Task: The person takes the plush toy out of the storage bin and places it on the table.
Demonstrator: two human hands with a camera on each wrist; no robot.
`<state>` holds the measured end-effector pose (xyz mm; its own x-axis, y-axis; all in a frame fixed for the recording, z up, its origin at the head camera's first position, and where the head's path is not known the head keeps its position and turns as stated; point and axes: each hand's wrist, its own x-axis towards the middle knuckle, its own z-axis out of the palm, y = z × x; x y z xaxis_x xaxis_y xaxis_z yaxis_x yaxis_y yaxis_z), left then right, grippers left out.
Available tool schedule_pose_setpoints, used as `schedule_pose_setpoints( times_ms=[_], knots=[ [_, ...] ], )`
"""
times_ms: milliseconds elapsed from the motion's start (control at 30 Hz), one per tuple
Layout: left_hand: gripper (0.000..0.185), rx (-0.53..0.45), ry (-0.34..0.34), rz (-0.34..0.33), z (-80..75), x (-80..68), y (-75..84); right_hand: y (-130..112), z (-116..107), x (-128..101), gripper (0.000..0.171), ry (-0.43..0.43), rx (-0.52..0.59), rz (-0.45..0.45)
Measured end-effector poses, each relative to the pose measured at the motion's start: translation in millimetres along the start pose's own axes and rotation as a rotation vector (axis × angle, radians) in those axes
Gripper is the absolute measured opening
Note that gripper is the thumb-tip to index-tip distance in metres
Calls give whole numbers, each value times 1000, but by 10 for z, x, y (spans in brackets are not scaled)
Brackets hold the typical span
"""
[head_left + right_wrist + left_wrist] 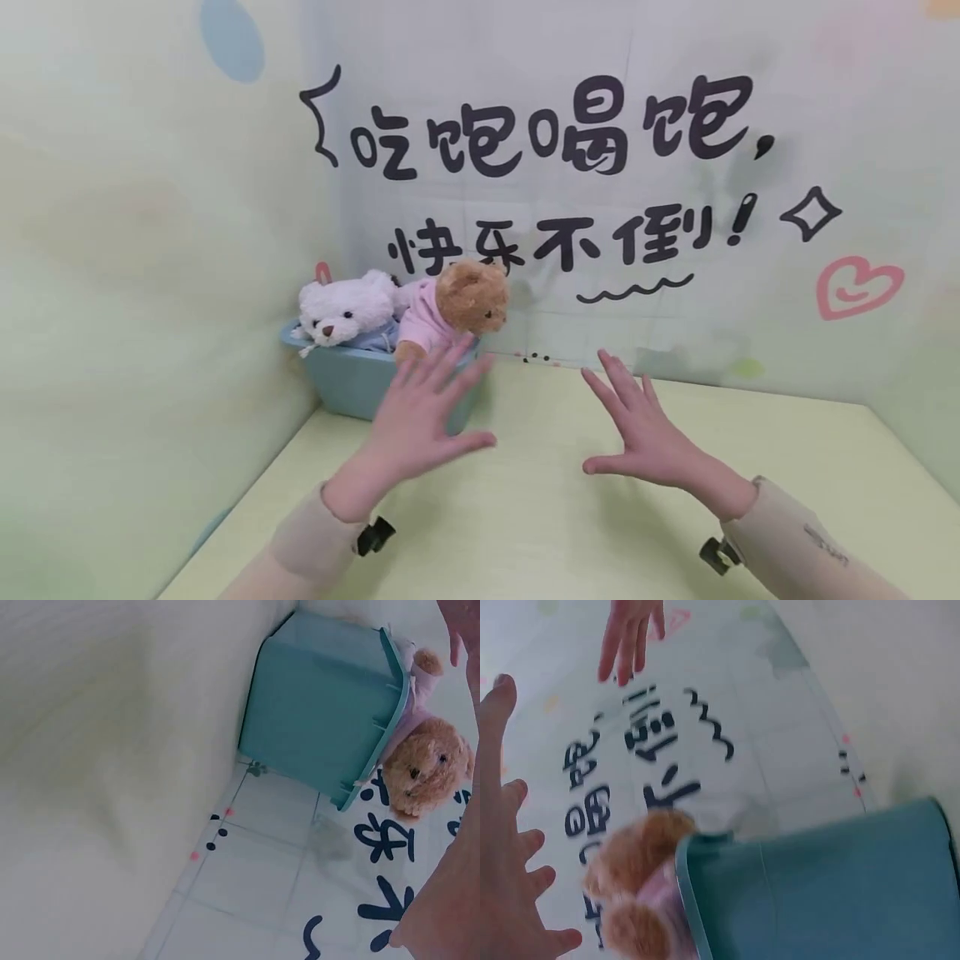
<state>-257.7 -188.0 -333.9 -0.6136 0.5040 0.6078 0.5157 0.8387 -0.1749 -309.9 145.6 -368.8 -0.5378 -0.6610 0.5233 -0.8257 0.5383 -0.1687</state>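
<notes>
Your left grip (423, 417) and right grip (647, 437) are both spread wide and empty, with the brown bear (459, 302) in the blue bin (341, 383) at the bench's (540, 517) far left, so you'd best cup it from both sides.

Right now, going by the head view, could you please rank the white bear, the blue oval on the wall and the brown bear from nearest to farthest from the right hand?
From the right hand:
1. Brown bear: at the right side of the tub.
2. White bear: at the tub's left side.
3. Blue oval: upper left, higher than both bears.
</notes>
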Motion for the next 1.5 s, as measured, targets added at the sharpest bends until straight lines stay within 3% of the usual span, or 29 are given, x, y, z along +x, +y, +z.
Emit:
schedule_pose_setpoints(
  times_ms=[100,200,267,333,567,733,900,1067,1200,1367,1500],
  knots=[
    [92,7,115,-49,-54,-34,-373,9,-20,331,124,13,-71,-89],
    [91,-11,238,-69,-9,-53,-696,61,-82,743,130,49,-115,-196],
    [92,-25,300,-86,57,-86,-827,85,-115,1016,131,81,-120,-245],
    [94,-46,315,-117,117,-139,-896,72,-124,1251,131,94,-103,-259],
    [92,-110,239,-165,312,-303,-1022,-24,1,1737,123,33,-73,-193],
    [87,-125,203,-229,467,-387,-1111,-15,162,2006,128,-19,-65,-149],
    [84,-130,208,-269,617,-368,-1103,40,242,2179,133,22,8,-120],
    [69,-114,238,-276,640,-394,-1124,15,328,2339,126,96,65,-150],
    [59,-96,232,-269,632,-420,-1147,-36,324,2419,112,152,51,-208],
    [53,-131,233,-254,619,-422,-1168,-65,218,2484,99,218,-5,-332],
    [49,-155,238,-251,613,-417,-1180,-87,77,2538,95,266,-35,-377]
  ],
)
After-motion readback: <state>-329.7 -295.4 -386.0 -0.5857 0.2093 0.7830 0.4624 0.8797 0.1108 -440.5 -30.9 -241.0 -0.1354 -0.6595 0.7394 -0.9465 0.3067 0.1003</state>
